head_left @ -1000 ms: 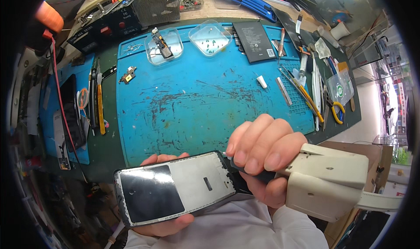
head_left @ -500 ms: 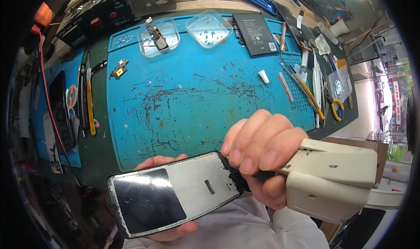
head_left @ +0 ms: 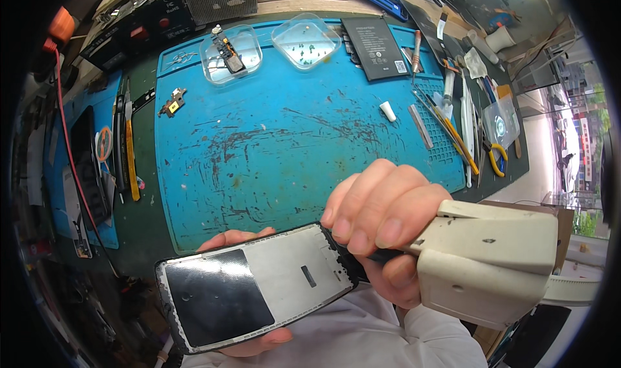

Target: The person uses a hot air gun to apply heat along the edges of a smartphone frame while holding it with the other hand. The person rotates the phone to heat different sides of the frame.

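Observation:
A phone frame [head_left: 284, 284] is tilted in front of my body, with a shiny black sheet [head_left: 220, 297] covering its left part and bare grey metal on the right. From underneath, my left hand [head_left: 236, 240] grips it; fingertips show at the far edge and another digit at the near edge. My right hand [head_left: 385, 219] is closed at the frame's right end, holding a cream boxy plastic tool [head_left: 485, 258]. The tool's dark front part is mostly hidden by my fingers. I cannot tell whether it touches the frame.
A scratched blue mat [head_left: 259, 148] bears a small phone part [head_left: 173, 102], two clear trays [head_left: 213, 73] [head_left: 306, 64] with small parts, a black battery [head_left: 373, 47] and a white cap [head_left: 387, 111]. Tweezers [head_left: 462, 144] and yellow-handled pliers [head_left: 497, 161] lie right; a red cable [head_left: 63, 115] hangs left.
The mat and its items sit slightly farther left and higher in view. My right hand and the cream tool have shifted slightly left; both grips stay the same.

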Demonstrator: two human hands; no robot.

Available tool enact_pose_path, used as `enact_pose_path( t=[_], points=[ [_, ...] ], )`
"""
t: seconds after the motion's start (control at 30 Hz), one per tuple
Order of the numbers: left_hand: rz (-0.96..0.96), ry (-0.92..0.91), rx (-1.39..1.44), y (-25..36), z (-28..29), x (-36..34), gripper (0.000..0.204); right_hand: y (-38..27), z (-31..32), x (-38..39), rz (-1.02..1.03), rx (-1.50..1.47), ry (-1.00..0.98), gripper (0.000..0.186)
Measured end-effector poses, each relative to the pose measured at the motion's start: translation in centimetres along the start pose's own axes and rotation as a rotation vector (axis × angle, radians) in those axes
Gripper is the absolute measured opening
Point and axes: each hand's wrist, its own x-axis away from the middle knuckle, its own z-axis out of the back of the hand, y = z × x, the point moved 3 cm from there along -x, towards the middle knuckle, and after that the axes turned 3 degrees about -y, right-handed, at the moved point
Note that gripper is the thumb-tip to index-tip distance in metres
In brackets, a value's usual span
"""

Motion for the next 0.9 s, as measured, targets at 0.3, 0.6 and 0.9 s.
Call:
enact_pose_path(
  t=[0.3,0.6,0.9],
  points=[
    [0.054,0.007,-0.017,0.7,-0.2,-0.2,0.117,-0.3,0.0,0.1,-0.08,0.005,0.036,0.025],
    [0.069,-0.016,-0.012,0.5,0.3,0.0,0.118,-0.4,0.3,0.0,-0.078,0.008,-0.012,0.019],
    [0.01,-0.185,-0.095,1.1,0.5,-0.4,0.115,-0.5,1.1,-0.2,-0.062,0.044,-0.095,0.017]
  ],
)
